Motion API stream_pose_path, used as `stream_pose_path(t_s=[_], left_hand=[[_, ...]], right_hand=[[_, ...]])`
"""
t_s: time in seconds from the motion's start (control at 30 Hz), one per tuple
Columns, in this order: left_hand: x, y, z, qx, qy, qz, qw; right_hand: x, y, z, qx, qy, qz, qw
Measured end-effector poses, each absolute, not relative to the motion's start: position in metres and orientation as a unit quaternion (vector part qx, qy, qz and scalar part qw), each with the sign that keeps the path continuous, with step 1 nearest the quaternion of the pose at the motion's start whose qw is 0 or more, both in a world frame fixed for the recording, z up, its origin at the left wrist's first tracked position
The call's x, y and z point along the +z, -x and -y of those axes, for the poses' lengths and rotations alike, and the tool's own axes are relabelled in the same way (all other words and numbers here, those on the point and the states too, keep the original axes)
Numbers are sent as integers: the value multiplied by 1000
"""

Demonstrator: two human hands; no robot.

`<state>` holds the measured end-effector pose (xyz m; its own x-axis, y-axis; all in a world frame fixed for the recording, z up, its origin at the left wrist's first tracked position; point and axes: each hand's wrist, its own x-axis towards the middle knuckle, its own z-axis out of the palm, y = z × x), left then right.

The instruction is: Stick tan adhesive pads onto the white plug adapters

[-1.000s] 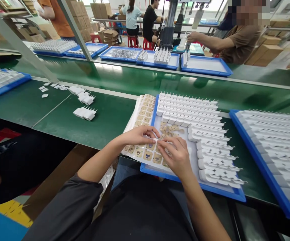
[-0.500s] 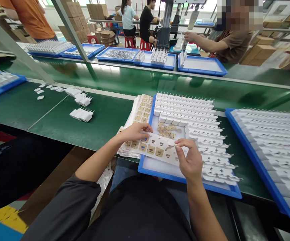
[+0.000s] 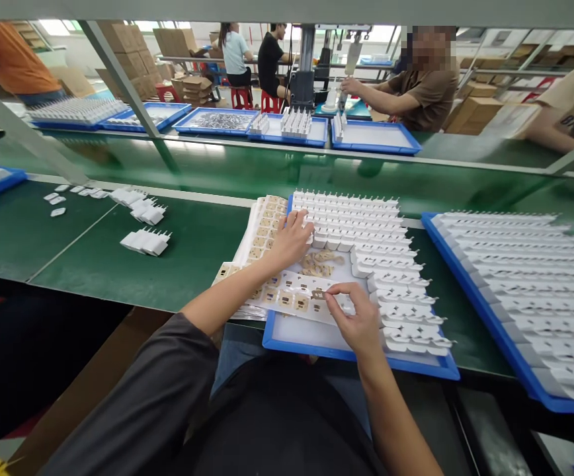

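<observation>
My right hand [image 3: 359, 317] pinches a small tan adhesive sticker [image 3: 317, 295] with cut-outs between thumb and forefinger. It hovers just over a white backing sheet [image 3: 327, 312], where several tan stickers remain in a row at the left. My left hand [image 3: 294, 238] reaches across to the left end of the front row of white plug housings [image 3: 346, 215] in the blue tray [image 3: 287, 338]. Its fingers are spread and bent at the row's end; whether they touch a housing is hard to see. Crumpled tan scraps [image 3: 321, 262] lie on the tray floor beyond the sheet.
Left of the tray is a stack of sticker sheets [image 3: 262, 241]. A second blue tray [image 3: 495, 344] full of white housings stands at the right. Loose housings [image 3: 145, 241] and small white covers [image 3: 57, 211] lie farther left. Co-workers and more trays [image 3: 376, 135] are across the bench.
My left hand has left the sheet and moved forward to the housings. My right hand still holds the sticker, now turned flatter above the sheet. The camera view has shifted.
</observation>
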<state>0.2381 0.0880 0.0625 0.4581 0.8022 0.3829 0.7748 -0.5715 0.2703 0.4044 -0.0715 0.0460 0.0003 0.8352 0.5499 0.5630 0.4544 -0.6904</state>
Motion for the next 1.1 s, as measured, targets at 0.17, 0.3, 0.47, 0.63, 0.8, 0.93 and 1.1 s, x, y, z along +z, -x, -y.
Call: stream_pose_path(t_s=[0.17,0.3,0.47,0.63,0.8,0.93,1.1], left_hand=[[71,-201,-42,369,-717,-427,408],[58,-185,5,447,-540,-361,615],[32,-192,41,464,-504,-314,657],[25,-199,54,447,-617,-338,553],[25,-200,61,452,-671,-377,450],[25,-200,68,453,-698,-373,410],[30,-200,69,439,-734,-364,369]], right_hand=[[44,-405,74,240,493,649,527],[47,-399,74,379,408,612,562],[53,-391,74,468,345,596,554],[51,-391,78,490,347,587,544],[49,-394,80,533,323,579,526],[47,-393,78,491,368,515,598],[45,-389,77,468,408,508,597]])
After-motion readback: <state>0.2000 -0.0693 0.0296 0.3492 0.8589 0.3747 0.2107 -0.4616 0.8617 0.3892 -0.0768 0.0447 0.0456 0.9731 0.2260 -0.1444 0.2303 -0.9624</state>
